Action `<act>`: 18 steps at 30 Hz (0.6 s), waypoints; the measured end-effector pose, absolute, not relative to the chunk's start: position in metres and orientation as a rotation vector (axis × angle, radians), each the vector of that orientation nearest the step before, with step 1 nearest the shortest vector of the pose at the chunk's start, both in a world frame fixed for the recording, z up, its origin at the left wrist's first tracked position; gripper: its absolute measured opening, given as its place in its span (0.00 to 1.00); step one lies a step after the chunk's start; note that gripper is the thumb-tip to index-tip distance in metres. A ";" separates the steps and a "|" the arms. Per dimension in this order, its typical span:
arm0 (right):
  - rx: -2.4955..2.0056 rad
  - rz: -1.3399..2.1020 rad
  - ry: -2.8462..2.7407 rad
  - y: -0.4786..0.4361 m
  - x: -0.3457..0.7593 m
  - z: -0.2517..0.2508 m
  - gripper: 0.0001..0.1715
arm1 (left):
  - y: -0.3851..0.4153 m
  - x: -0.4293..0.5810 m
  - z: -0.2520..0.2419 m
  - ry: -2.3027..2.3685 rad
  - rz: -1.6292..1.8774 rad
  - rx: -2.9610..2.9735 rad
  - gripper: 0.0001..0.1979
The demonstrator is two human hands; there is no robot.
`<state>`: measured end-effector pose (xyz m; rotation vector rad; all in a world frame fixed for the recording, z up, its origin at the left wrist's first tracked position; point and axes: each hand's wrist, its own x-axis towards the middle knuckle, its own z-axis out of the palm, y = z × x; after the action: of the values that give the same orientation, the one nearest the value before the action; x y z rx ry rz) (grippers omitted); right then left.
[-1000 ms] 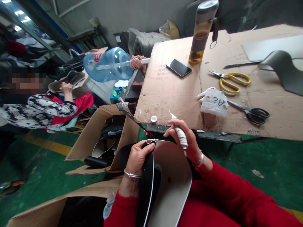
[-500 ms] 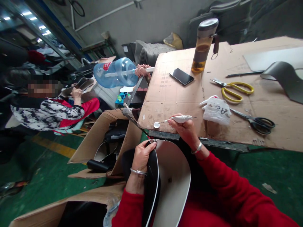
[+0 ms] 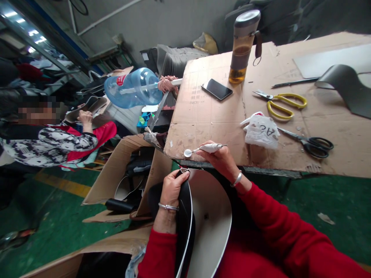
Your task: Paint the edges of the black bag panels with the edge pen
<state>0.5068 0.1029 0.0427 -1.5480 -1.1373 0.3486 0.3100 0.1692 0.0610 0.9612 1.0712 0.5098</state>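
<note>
My left hand (image 3: 171,188) is closed on the upper edge of a curved black-and-white leather piece (image 3: 210,216) that rests in my lap. A small metal ring sits at the piece's tip, just above my left fingers. My right hand (image 3: 218,158) grips a thin white brush-like tool (image 3: 209,147) held level. The tool's tip dips into a small white cap (image 3: 187,153) near the front edge of the cardboard-covered table (image 3: 214,123).
On the table lie a phone (image 3: 216,89), a tea bottle (image 3: 242,42), yellow scissors (image 3: 282,103), black scissors (image 3: 311,142), a small plastic bag (image 3: 261,130) and a grey sheet (image 3: 344,87). Open cardboard boxes (image 3: 121,173) stand left of me. Another person (image 3: 55,135) sits far left.
My right hand swung the white tool from upright over the leather piece to level on the table, its tip now in the small white cap. My left hand kept its hold.
</note>
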 end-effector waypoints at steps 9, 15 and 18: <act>-1.441 0.398 -1.004 0.103 0.508 0.053 0.20 | 0.174 0.308 0.060 1.086 0.502 0.967 0.17; -1.223 0.727 -0.852 0.096 0.515 0.057 0.23 | 0.166 0.311 0.069 1.067 0.491 1.039 0.17; -1.177 0.835 -0.912 0.090 0.519 0.056 0.21 | 0.163 0.312 0.072 1.042 0.480 1.085 0.17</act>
<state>0.5190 0.0904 0.0558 -1.1773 -0.9115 0.8345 0.3122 0.1625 0.0723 1.0849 1.0423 0.4800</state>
